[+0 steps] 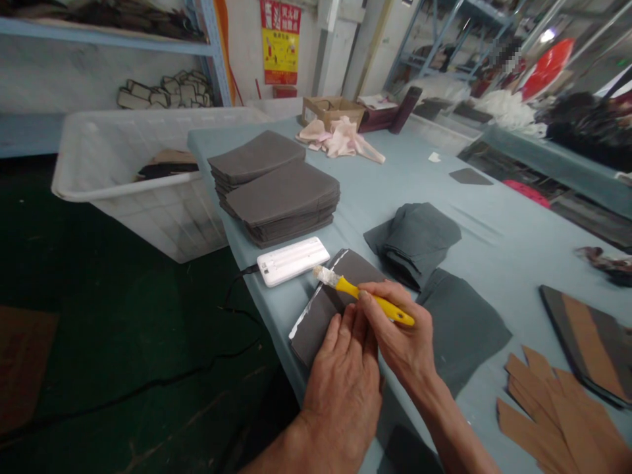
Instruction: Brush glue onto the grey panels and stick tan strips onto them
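While flat under the left hand [340, 395], soft dark grey fabric [320, 329], light, best held by the edge; right hand [397, 332] just beside, pinching a thin yellow brush [382, 304]

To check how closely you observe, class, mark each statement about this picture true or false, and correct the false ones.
The right hand holds a yellow-handled brush. True.
The left hand holds scissors. False: it presses on a dark grey cloth piece.
A white power bank lies near that piece. True.
The white plastic crate stands on the table. False: it stands beside the table.
Stacks of grey pieces lie on the table. True.
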Demonstrator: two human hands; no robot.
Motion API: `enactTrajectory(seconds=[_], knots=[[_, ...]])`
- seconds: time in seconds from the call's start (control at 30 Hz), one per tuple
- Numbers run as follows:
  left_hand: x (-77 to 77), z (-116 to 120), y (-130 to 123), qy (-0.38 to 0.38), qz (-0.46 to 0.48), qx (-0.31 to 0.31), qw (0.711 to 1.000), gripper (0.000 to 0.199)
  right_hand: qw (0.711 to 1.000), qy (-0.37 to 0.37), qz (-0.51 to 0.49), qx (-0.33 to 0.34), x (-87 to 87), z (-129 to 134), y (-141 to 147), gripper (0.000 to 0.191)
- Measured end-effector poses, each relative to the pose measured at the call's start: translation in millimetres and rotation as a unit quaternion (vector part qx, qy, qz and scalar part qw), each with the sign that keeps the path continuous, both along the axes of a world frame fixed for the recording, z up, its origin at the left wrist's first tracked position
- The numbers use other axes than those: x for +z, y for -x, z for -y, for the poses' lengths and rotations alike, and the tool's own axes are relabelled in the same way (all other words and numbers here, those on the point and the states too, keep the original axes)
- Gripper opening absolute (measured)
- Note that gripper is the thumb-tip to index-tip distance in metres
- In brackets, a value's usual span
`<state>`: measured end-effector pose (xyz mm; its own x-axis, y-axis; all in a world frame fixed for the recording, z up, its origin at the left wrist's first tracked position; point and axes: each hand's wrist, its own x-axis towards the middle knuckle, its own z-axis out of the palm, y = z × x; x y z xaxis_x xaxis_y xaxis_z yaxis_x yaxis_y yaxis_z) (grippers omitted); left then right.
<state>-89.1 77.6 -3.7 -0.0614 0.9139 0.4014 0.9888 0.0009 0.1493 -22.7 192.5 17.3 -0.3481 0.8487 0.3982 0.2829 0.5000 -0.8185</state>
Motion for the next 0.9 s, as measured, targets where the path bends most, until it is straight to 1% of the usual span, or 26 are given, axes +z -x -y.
enactTrajectory(seconds=[0.13,0.23,0.33,0.5,0.57,0.7,0.77,0.83,0.9], knots=[[0.9,0.4,1.1,0.003,-0.009,0.002,1.000,0.065,0.999,0.029,-0.013,-0.028,1.4,2.2,-8.1,0.023],[0.0,-0.4,0.9,0.004,-0.015,0.001,1.000,0.063,0.998,0.054,-0.018,-0.018,3.4,7.1,-18.1,0.022],[0.1,-1.2,1.3,-0.011,-0.016,-0.006,1.000,0.059,0.998,0.057,-0.023,0.024,8.3,13.4,-25.3,0.018],[0.6,-0.1,3.6,-0.028,-0.009,-0.031,0.999,0.055,0.993,-0.028,0.003,0.114,21.0,19.0,-24.3,0.014],[-1.0,1.1,3.6,-0.026,-0.013,-0.034,0.999,0.056,0.991,-0.034,0.010,0.129,23.4,19.8,-22.1,0.012],[-4.5,1.6,3.0,-0.027,-0.015,-0.038,0.999,0.053,0.993,0.018,0.001,0.114,18.4,22.1,-19.2,0.011],[-4.1,0.7,3.3,-0.009,-0.012,-0.044,0.999,0.053,0.993,0.042,-0.003,0.107,12.6,22.7,-17.5,0.012],[-1.7,-0.4,4.0,0.013,-0.013,-0.045,0.999,0.055,0.994,0.040,-0.003,0.098,6.6,21.8,-15.1,0.012],[1.9,-1.2,4.7,0.024,-0.019,-0.038,0.999,0.057,0.996,0.018,0.001,0.085,1.7,18.9,-12.1,0.013]])
